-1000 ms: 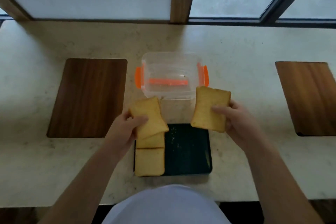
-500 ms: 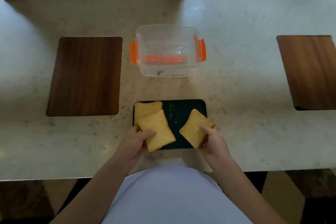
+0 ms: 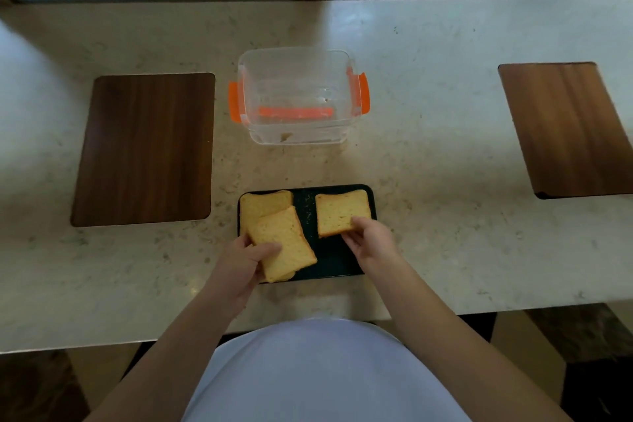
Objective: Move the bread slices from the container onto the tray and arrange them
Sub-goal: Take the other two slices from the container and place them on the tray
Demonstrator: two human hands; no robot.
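A small black tray [image 3: 329, 260] lies on the counter just in front of me. A bread slice [image 3: 262, 204] lies flat in its far left corner. My left hand [image 3: 245, 262] holds a second slice [image 3: 284, 241] tilted over the tray's left half, partly covering the first; another slice edge shows beneath it near the front. My right hand [image 3: 371, 241] pinches the near edge of a slice [image 3: 340, 211] that lies on the tray's far right part. The clear container [image 3: 298, 96] with orange clips stands beyond the tray, holding only a crumb.
Two dark wooden boards lie on the stone counter, one at the left [image 3: 144, 147] and one at the right [image 3: 568, 128]. Windows run along the counter's far edge. My light shirt fills the bottom of the view.
Both hands came down from near the container to the tray with a slice each. My right hand turned its slice square and set it on the tray's far right part.
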